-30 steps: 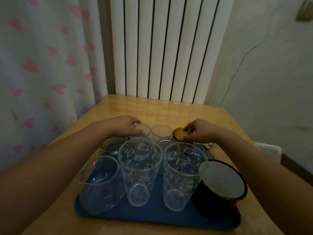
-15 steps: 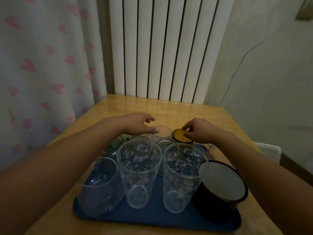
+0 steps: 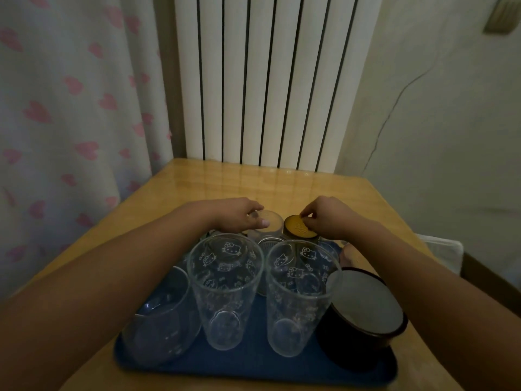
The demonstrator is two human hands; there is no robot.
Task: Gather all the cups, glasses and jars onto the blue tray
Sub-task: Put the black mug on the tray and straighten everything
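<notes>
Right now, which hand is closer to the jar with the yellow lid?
The right hand. Its fingertips rest on the yellow lid of the jar. The left hand is off to that jar's left, resting on the small clear glass beside it.

Left hand [image 3: 239,218] on small glass [image 3: 269,221], right hand [image 3: 327,218] on gold-lidded jar [image 3: 298,227]

No words, brands or numbers can be read — only white cartoon cat faces are printed on the left tall glass [image 3: 225,289] and the right tall glass [image 3: 300,294].
</notes>
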